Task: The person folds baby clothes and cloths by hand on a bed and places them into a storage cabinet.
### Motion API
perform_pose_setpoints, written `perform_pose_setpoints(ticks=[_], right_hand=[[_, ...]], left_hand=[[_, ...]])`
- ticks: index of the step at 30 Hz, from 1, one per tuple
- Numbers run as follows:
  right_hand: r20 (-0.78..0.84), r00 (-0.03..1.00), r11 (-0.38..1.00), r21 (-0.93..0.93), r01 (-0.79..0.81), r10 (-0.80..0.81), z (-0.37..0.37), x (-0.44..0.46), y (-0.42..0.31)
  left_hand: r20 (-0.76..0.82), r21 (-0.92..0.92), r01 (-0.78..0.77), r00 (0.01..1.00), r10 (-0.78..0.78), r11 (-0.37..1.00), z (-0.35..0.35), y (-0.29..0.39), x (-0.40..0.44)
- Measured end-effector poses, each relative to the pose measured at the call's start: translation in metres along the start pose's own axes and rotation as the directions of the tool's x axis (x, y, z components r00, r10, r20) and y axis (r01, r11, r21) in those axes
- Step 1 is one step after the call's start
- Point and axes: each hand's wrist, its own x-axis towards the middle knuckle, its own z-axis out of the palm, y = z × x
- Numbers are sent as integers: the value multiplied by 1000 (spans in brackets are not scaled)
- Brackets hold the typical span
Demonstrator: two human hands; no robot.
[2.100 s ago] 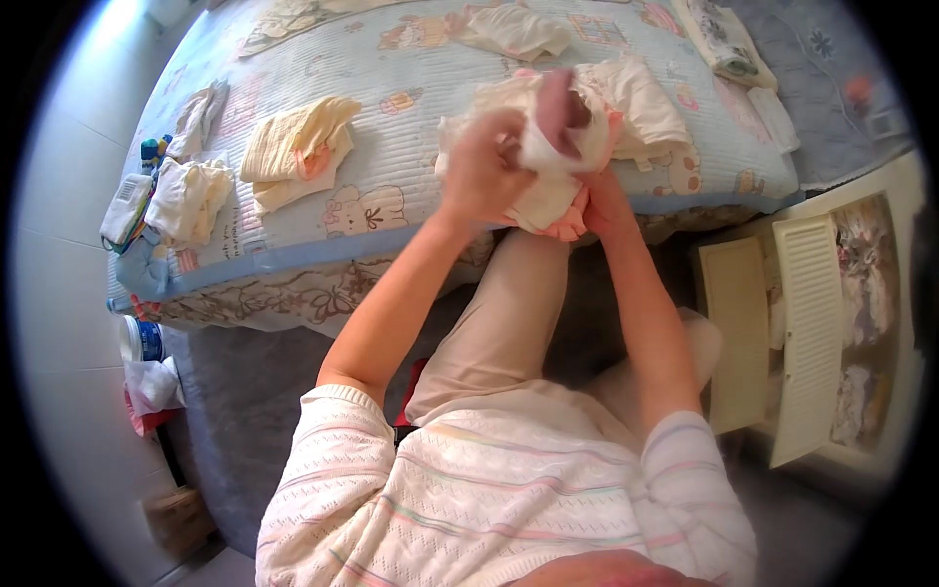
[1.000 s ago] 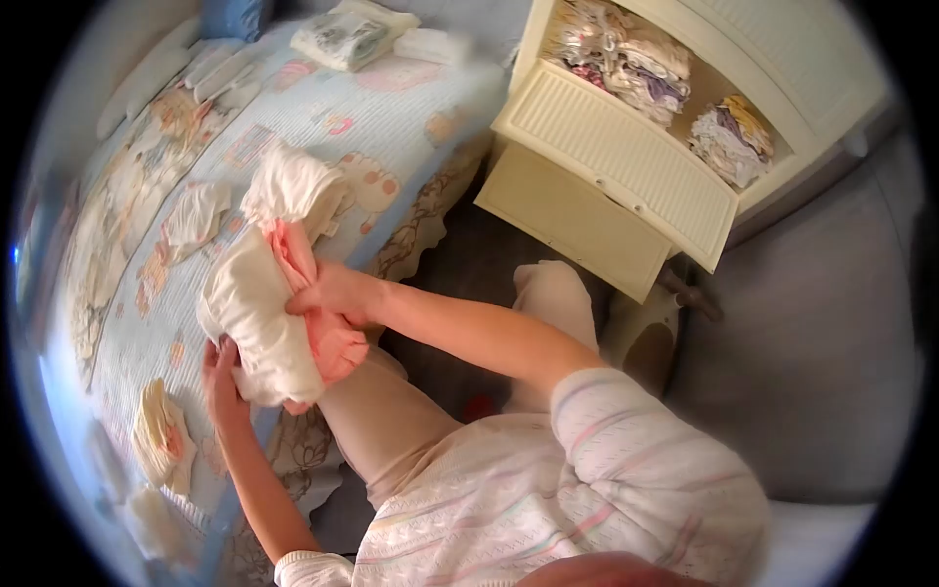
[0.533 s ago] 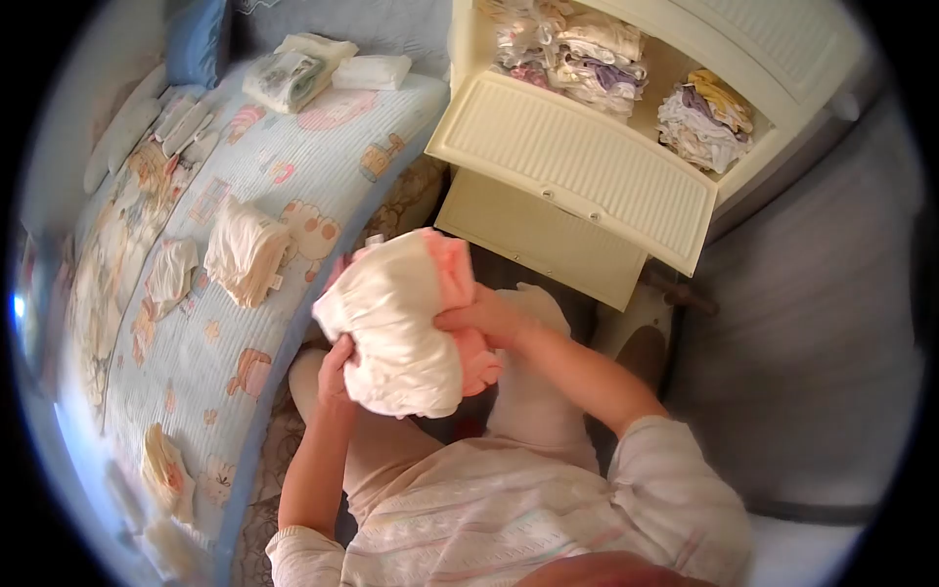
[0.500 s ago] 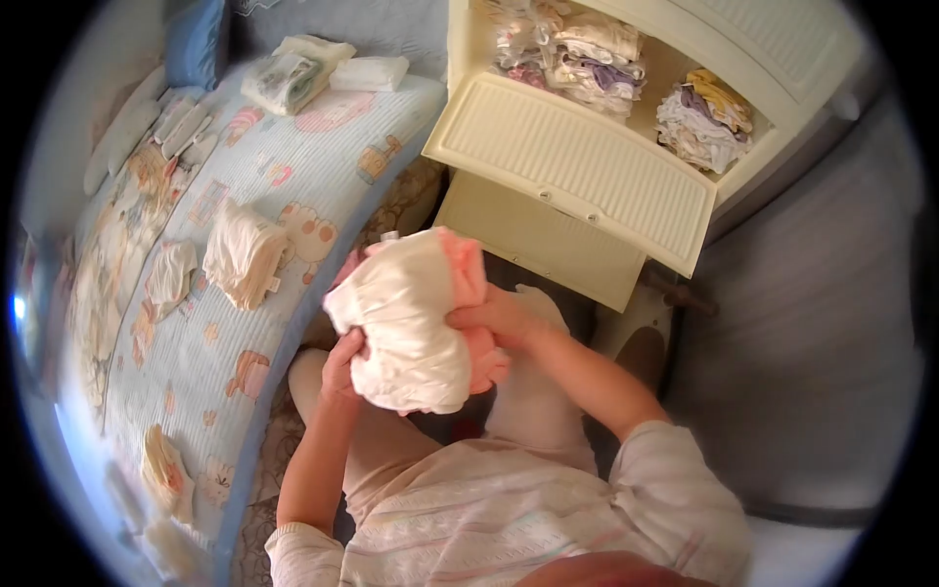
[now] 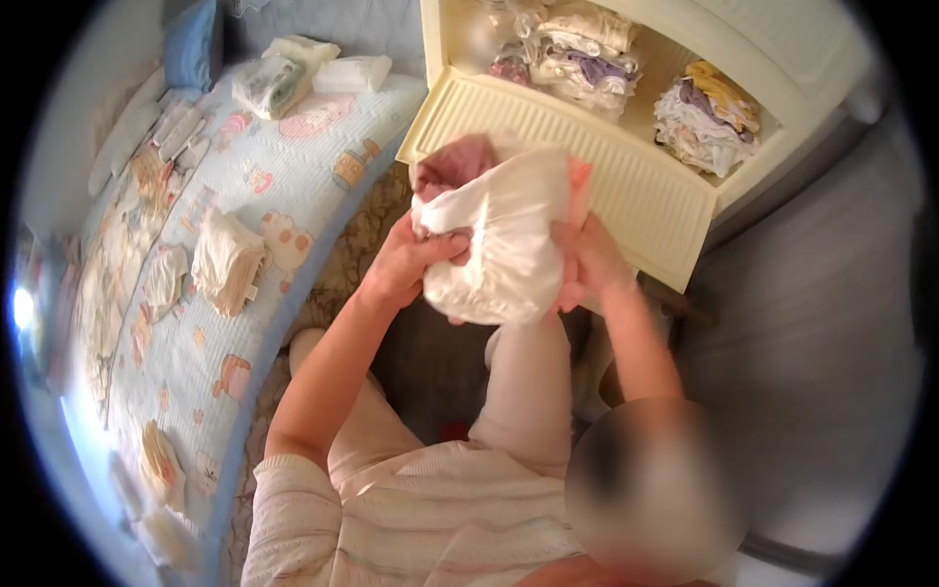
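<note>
"Where's the bundle (image 5: 499,240)?"
"Between the left hand (image 5: 403,264) and right hand (image 5: 594,257), both gripping its sides, before the lowered flap (image 5: 650,217) of the cabinet (image 5: 802,115). Whether it touches the flap, I can't tell."
"What's in the cabinet?"
"A pale pile (image 5: 585,73) with purple in it and, right of that, a separate, yellow-topped pile (image 5: 700,129)."

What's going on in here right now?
A person holds a bundle of soft white cloth in both hands, the left hand on one side and the right hand by its pink edge. In this view it overlaps the lowered flap of an open cabinet, where stacked cloths show inside. On the bed, a folded white cloth lies among other pieces.
</note>
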Motion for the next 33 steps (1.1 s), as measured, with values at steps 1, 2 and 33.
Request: perform_pose_setpoints(ticks=[1, 2, 33], right_hand=[[16, 1000, 1000, 15, 21, -21, -11, 2, -2], [31, 999, 999, 34, 34, -35, -22, 2, -1], [397, 888, 953, 91, -290, 232, 123, -73, 148]], left_hand=[[-2, 26, -23, 1000, 23, 999, 7, 3, 5], [32, 76, -21, 999, 19, 997, 8, 2, 9], [-433, -108, 26, 899, -71, 994, -88, -57, -242]])
